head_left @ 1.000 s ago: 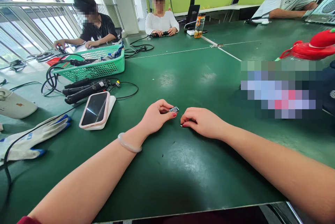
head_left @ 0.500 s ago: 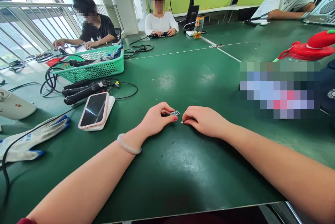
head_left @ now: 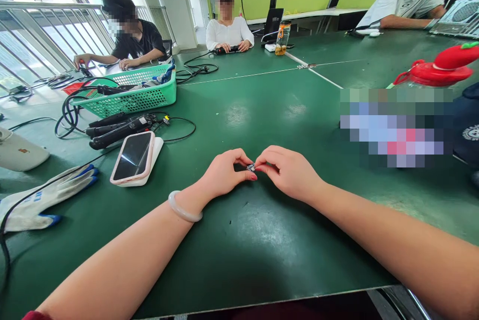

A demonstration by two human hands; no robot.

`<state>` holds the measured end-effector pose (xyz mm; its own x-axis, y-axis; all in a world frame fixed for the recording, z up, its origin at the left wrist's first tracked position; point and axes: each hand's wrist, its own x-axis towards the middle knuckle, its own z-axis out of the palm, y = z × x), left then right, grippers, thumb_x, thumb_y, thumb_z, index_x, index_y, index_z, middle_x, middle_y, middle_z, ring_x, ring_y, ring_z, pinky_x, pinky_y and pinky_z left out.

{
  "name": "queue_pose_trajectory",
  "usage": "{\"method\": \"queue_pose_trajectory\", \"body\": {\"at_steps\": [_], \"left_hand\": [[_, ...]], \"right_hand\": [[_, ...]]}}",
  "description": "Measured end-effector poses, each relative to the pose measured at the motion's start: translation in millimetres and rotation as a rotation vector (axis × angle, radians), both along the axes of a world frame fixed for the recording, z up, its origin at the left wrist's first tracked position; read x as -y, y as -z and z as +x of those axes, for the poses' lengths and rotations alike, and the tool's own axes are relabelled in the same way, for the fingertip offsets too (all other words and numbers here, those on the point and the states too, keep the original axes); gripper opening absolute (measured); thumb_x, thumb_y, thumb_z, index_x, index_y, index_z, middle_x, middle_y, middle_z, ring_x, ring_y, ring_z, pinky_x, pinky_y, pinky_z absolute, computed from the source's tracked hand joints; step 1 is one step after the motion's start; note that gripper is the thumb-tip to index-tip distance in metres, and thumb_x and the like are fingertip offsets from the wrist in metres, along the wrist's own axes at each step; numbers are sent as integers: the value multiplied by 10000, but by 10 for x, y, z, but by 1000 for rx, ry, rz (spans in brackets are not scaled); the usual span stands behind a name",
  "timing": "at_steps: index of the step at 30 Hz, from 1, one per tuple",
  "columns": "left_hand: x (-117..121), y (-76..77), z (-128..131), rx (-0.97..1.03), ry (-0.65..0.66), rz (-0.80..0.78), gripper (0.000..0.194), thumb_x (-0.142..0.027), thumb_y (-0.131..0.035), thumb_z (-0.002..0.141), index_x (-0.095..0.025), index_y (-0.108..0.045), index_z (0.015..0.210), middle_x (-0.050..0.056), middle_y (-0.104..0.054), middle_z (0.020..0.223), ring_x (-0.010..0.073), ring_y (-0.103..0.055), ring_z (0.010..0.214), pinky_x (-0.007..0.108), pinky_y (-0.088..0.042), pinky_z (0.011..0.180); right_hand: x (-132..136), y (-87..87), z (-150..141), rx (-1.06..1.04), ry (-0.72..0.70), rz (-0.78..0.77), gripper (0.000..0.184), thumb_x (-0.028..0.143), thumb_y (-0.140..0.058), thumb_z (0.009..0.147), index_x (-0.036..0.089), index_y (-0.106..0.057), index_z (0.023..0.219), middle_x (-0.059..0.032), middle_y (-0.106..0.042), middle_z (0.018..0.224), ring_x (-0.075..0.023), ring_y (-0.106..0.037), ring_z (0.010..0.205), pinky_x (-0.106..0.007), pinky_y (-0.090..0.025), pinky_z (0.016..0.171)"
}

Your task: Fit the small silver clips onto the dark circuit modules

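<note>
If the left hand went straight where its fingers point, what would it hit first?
Probably the right hand, close by the small piece the left hand holds; exact contact is unclear.

Hands, two: left hand [head_left: 223, 174], right hand [head_left: 291, 171].
Small piece [head_left: 251, 167], between both hands' fingertips: one visible.
Bangle [head_left: 183, 210], behind left hand: one.
Phone [head_left: 132, 157], left of left hand: one.
Glove [head_left: 37, 199], farther left: one visible.
Basket [head_left: 134, 103], beyond left hand: one.
Bottle [head_left: 282, 41], far beyond right hand: one.
Other people [head_left: 229, 33], beyond both hands: three.
</note>
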<state>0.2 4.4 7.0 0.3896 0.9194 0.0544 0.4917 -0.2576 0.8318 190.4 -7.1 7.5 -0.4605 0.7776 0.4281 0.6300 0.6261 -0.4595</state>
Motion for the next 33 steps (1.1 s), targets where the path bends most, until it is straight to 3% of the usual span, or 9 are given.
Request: {"method": "queue_pose_trajectory", "body": {"at_steps": [8, 20, 27, 33], "left_hand": [[-8, 24, -13, -14, 34, 25, 234, -287, -740, 650, -192, -613, 823, 12, -672, 902, 177, -615, 892, 328, -463, 837], [-42, 38, -32, 159, 15, -59, 247, -258, -722, 678, -160, -597, 868, 30, -690, 885, 157, -630, 840, 312, -477, 806], [-47, 32, -6, 307, -7, -234, 242, -185, -671, 726, -137, -598, 952, 52, -707, 890, 142, -647, 790, 310, -501, 766], [39, -68, 46, 481, -26, -447, 251, -208, -660, 771, -116, -619, 1000, 68, -711, 938, 127, -647, 848, 325, -489, 886]], "right_hand": [[8, 37, -25, 6, -6, -24, 145, 167, -526, 854, 206, -660, 814, -15, -666, 852, -138, -588, 747, -272, -448, 682], [-28, 1, 37, -39, 76, -59, 106, 242, -576, 832, 215, -670, 874, -23, -661, 824, -146, -574, 707, -269, -424, 628], [-23, 25, 13, 1, 105, -75, 159, 343, -594, 829, 213, -676, 865, -24, -654, 823, -143, -570, 688, -269, -408, 611], [15, 47, -38, 16, 101, 8, 174, 360, -591, 829, 199, -653, 845, -17, -654, 825, -133, -580, 698, -256, -409, 622]]}}
